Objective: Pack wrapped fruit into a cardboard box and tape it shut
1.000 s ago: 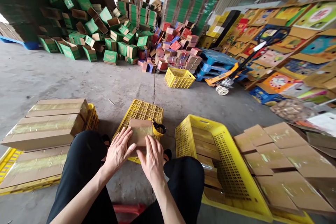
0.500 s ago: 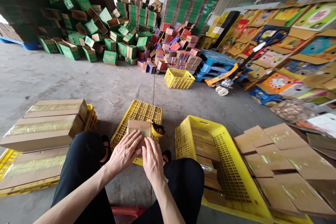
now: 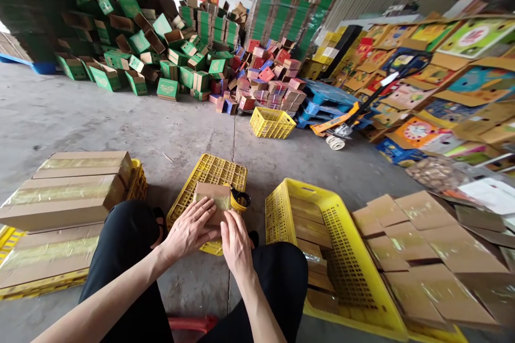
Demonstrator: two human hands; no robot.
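Note:
A small cardboard box (image 3: 213,191) with a strip of clear tape along its top rests on an upturned yellow crate (image 3: 213,169) between my knees. My left hand (image 3: 193,226) lies flat on the box, its fingers stretched over the tape. At the right side of the box is my right hand (image 3: 236,238), with its fingers extended against the near right edge; its thumb is partly hidden. Just beyond that hand, a yellow and black tape dispenser (image 3: 240,199) sits on the crate beside the box.
On my left, long taped cartons (image 3: 60,190) are stacked on yellow crates. To my right stand a yellow crate (image 3: 341,236) holding several small boxes and a spread of flat cardboard pieces (image 3: 426,246). Farther off are another yellow crate (image 3: 272,123), a pallet jack (image 3: 341,123) and heaped green boxes (image 3: 169,88).
My right hand has slid slightly outward and its fingers have moved toward the box's right edge. My left hand stays on top. The view has shifted a little.

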